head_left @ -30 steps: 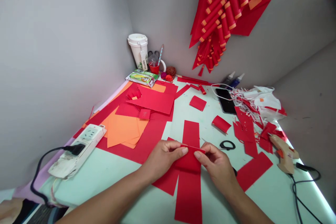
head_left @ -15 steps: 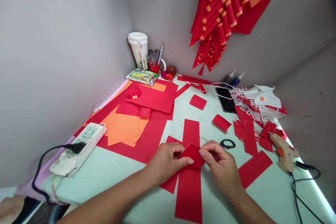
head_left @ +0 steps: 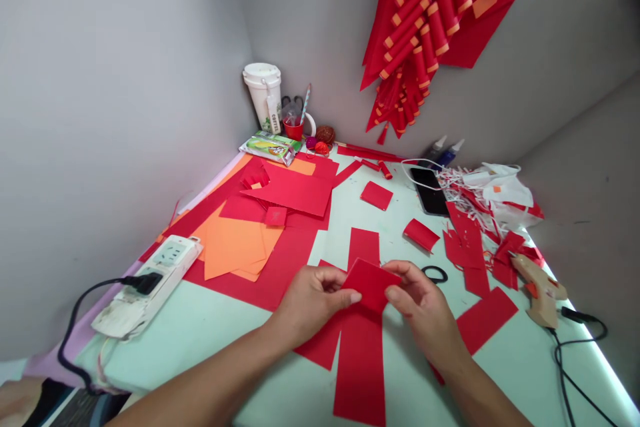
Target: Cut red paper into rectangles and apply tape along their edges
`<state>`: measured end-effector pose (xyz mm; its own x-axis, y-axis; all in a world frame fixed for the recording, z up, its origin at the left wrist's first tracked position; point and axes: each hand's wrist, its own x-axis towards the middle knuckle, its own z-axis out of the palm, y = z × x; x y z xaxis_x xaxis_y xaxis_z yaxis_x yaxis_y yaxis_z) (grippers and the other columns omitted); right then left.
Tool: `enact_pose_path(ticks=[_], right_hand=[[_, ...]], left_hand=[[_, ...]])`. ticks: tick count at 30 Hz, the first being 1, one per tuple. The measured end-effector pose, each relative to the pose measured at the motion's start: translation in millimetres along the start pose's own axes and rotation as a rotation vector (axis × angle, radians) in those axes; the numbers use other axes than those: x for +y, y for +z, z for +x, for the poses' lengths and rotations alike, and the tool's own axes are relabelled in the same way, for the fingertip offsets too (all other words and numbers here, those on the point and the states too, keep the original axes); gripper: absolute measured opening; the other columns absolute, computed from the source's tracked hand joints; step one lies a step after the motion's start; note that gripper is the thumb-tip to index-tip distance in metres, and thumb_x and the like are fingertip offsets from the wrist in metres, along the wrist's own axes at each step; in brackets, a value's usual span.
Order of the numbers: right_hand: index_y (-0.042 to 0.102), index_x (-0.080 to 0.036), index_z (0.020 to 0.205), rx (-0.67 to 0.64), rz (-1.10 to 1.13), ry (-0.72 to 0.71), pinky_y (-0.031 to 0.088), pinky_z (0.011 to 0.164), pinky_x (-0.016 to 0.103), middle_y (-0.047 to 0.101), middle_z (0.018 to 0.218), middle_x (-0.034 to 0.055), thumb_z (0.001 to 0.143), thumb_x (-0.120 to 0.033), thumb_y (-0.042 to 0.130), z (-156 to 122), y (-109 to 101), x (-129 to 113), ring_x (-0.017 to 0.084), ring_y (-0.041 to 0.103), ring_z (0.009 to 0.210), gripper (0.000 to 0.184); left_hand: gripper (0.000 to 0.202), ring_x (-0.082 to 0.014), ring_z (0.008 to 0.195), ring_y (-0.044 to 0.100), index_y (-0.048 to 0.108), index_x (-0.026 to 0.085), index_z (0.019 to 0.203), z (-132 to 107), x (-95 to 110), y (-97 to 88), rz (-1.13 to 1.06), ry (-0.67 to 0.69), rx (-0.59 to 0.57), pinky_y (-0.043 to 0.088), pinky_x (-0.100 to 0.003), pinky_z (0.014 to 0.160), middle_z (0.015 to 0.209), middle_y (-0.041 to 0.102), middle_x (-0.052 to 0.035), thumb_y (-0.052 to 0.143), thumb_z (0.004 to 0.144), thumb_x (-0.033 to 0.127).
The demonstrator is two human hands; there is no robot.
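Observation:
A small piece of red paper (head_left: 370, 283) is held up between both hands, its flat face turned toward me. My left hand (head_left: 320, 300) pinches its left edge with the thumb in front. On the opposite edge, my right hand (head_left: 417, 300) grips it between thumb and fingers. Beneath lies a long red paper strip (head_left: 360, 373), crossing the table lengthwise, with another red piece (head_left: 320, 343) partly under it at the left. Scissors (head_left: 434, 274) lie just beyond my right hand, only a black handle loop showing clearly. Two small red paper pieces (head_left: 377, 195) (head_left: 421, 235) rest farther back.
A power strip (head_left: 160, 280) with a plugged cord stands at left, beside orange sheets (head_left: 235, 243). At right are a glue gun (head_left: 543, 290), a phone (head_left: 430, 191) and paper scraps (head_left: 470, 240). A white cup (head_left: 263, 97) stands in the corner; red paper firecrackers (head_left: 425, 20) hang on the wall.
The red paper has been raised slightly and turned flatter toward me. My right hand's fingers have shifted along its right edge, and the left hand has moved slightly left.

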<state>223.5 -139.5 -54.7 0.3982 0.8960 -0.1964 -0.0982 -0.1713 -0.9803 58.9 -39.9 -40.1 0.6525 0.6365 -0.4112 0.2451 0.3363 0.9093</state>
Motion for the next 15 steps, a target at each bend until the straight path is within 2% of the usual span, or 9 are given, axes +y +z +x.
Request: enact_pose_path(ticks=[3, 5, 7, 11, 15], right_hand=[[0.062, -0.022, 0.106, -0.104, 0.085, 0.096, 0.057, 0.075, 0.038, 0.073, 0.098, 0.0088, 0.071, -0.040, 0.078, -2.1, 7.9, 2.2, 0.026, 0.069, 0.089, 0.043], [0.064, -0.022, 0.103, -0.086, 0.098, 0.121, 0.057, 0.077, 0.040, 0.074, 0.097, 0.0086, 0.071, -0.039, 0.079, -2.9, 12.3, 4.5, 0.027, 0.070, 0.090, 0.039], [0.065, -0.022, 0.100, -0.084, 0.093, 0.126, 0.057, 0.078, 0.039, 0.075, 0.095, 0.0074, 0.072, -0.038, 0.079, -2.3, 13.2, 5.4, 0.026, 0.070, 0.089, 0.035], [0.063, -0.022, 0.105, -0.221, 0.083, 0.126, 0.055, 0.077, 0.035, 0.072, 0.092, 0.0041, 0.077, -0.037, 0.073, 2.0, 5.4, 2.4, 0.021, 0.068, 0.083, 0.033], [0.062, -0.021, 0.093, -0.226, -0.002, 0.159, 0.050, 0.063, 0.027, 0.063, 0.071, -0.0033, 0.080, -0.033, 0.070, 5.5, -4.7, 2.0, 0.014, 0.061, 0.066, 0.020]], left_hand=[[0.028, -0.0182, 0.067, 0.063, 0.068, 0.015, 0.071, 0.0, -2.0, 0.6, -0.048, 0.003, 0.042, 0.048, -0.027, 0.061, 0.070, 0.069, -0.0028, 0.077, 0.067, 0.041], [0.028, -0.0171, 0.066, 0.062, 0.068, 0.015, 0.069, -0.2, -2.5, 1.4, -0.043, 0.013, 0.044, 0.048, -0.026, 0.061, 0.069, 0.068, -0.0023, 0.078, 0.067, 0.041], [0.028, -0.0156, 0.063, 0.061, 0.067, 0.015, 0.068, 0.0, -2.8, 1.7, -0.044, 0.013, 0.041, 0.047, -0.025, 0.059, 0.067, 0.066, -0.0014, 0.078, 0.067, 0.040], [0.028, -0.0139, 0.061, 0.058, 0.066, 0.014, 0.070, 2.4, -2.7, -0.9, -0.046, 0.038, 0.052, 0.046, -0.025, 0.060, 0.065, 0.064, -0.0010, 0.078, 0.067, 0.039], [0.024, -0.0136, 0.062, 0.058, 0.066, 0.014, 0.074, 4.1, 0.8, -3.9, 0.005, 0.047, 0.035, 0.044, -0.025, 0.063, 0.065, 0.065, -0.0016, 0.074, 0.072, 0.036]])
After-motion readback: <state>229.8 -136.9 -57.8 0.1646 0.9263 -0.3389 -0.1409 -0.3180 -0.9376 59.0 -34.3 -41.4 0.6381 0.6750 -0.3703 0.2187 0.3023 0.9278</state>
